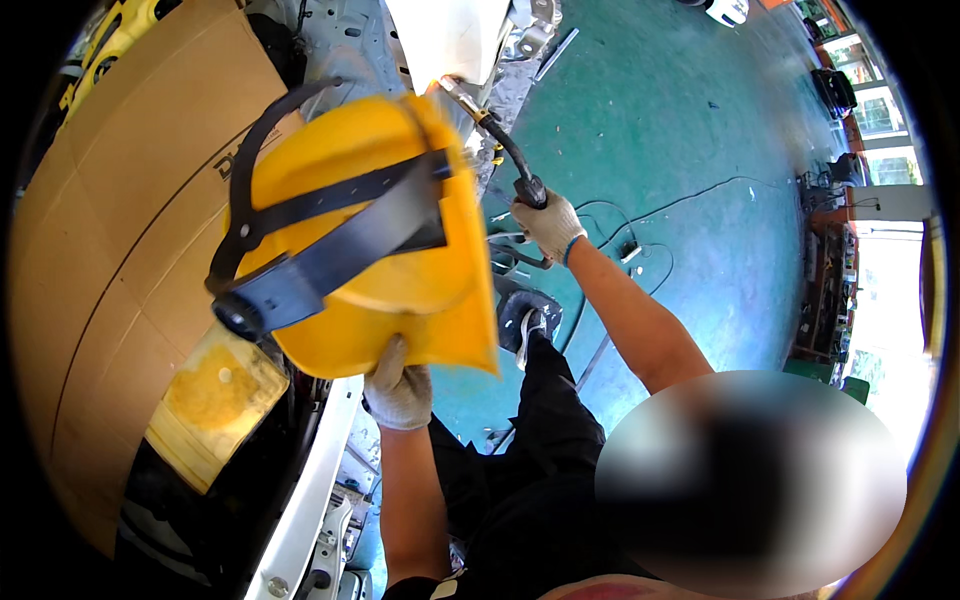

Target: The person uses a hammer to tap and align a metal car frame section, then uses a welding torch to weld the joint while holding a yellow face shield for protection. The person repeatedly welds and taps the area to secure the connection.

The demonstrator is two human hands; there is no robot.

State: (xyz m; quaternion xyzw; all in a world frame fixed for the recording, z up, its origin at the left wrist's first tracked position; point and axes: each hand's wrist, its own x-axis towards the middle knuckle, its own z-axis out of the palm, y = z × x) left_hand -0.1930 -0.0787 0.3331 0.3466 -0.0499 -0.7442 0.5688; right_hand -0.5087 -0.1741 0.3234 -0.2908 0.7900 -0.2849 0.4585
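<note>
My left hand (400, 388), in a pale knit glove, grips the lower edge of a yellow welding mask (375, 300). The mask's black head strap (350, 240) faces me, and its bulk covers much of the work area. In my gloved right hand (550, 226) is a welding torch (505, 143), its black curved neck pointing up and left. Its metal nozzle comes up against the lower edge of a white panel (450, 40). A small orange glow shows beside the nozzle; whether the tip touches the metal I cannot tell.
A large cardboard sheet (130, 210) covers the left side, over what looks like an open vehicle body. Below it sits a yellowed plastic tank (215, 408). Cables (660, 212) trail across the green floor (660, 120). Shelving (828, 280) lines the right wall.
</note>
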